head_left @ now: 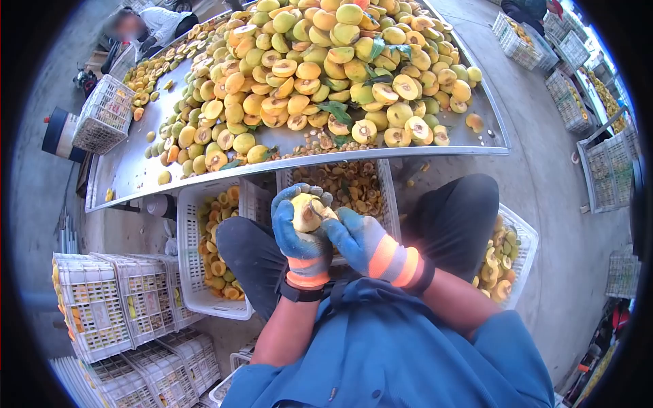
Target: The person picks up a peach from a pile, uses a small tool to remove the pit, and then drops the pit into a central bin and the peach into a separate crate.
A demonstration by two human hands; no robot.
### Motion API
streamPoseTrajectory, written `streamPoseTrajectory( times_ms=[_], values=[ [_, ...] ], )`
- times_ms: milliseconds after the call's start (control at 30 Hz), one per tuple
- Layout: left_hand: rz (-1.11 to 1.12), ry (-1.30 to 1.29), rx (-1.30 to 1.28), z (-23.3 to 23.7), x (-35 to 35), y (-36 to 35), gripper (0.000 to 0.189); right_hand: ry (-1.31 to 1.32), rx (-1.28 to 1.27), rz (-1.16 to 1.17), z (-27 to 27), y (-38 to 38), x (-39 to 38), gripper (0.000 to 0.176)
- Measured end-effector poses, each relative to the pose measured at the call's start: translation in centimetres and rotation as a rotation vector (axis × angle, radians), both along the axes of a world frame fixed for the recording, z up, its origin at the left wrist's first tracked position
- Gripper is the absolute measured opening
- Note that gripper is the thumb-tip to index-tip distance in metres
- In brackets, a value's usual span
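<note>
My left hand, in a blue, grey and orange work glove, is wrapped around a yellow peach half, its cut side towards my right hand. Beside it my right hand, gloved alike, is closed with its fingertips at the cut face. A thin dark tip shows between those fingers and the flesh; what it belongs to is hidden. Just beyond my hands, a white crate between my knees holds pits and scraps. Above it, the metal table bears a big heap of halved peaches with some green leaves.
White crates of peach halves stand by my left knee and right knee. Filled crates are stacked at the lower left. Another crate stands by the table's left end. A person is at the far left; more crates line the right.
</note>
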State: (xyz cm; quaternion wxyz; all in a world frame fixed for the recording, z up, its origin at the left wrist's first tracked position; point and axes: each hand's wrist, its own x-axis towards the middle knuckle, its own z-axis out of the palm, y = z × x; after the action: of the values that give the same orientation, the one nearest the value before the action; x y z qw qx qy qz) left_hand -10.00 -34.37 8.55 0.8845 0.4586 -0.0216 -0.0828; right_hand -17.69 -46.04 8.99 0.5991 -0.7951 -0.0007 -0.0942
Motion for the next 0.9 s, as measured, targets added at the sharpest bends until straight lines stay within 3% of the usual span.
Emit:
streamPoseTrajectory(
  times_ms=[100, 167, 233, 400, 533, 600, 633, 700, 833, 900],
  values=[
    [0.031, -0.012, 0.000, -0.3, -0.4, 0.0, 0.034, 0.197, 0.058, -0.016, 0.8, 0.2, -0.2, 0.031],
    [0.094, -0.239, 0.249, -1.1, -0.2, 0.0, 0.030, 0.112, -0.023, 0.002, 0.1, 0.2, -0.3, 0.031],
    [0.141, -0.322, 0.327, -1.7, -0.4, 0.3, 0.027, 0.055, -0.060, 0.014, -0.5, 0.7, -0.4, 0.032],
    [0.213, -0.348, 0.342, -2.3, -0.5, 0.0, 0.026, -0.009, -0.103, 0.048, -0.9, 0.5, -0.4, 0.034],
    [0.071, -0.254, 0.234, -2.7, -0.6, 0.5, 0.025, 0.050, -0.087, 0.133, -1.5, 0.2, -0.1, 0.036],
    [0.108, -0.358, 0.482, -3.0, -0.7, 0.6, 0.026, 0.180, 0.000, 0.160, -0.1, 0.0, 0.0, 0.038],
    [0.125, -0.411, 0.603, -2.7, -0.6, 0.4, 0.027, 0.044, -0.136, 0.201, -0.4, -0.5, 0.1, 0.038],
    [0.043, -0.241, 0.507, -2.0, -0.7, 0.5, 0.034, -0.220, -0.404, 0.275, -1.4, -1.3, -0.2, 0.040],
    [-0.042, 0.191, 0.164, -0.8, -0.9, 0.4, 0.051, 0.104, -0.085, 0.287, -0.9, -1.6, -0.4, 0.041],
    [0.011, 0.278, 0.144, -0.7, -0.7, -0.2, 0.059, 0.136, -0.068, 0.301, -2.3, -1.7, -0.1, 0.041]
  ],
)
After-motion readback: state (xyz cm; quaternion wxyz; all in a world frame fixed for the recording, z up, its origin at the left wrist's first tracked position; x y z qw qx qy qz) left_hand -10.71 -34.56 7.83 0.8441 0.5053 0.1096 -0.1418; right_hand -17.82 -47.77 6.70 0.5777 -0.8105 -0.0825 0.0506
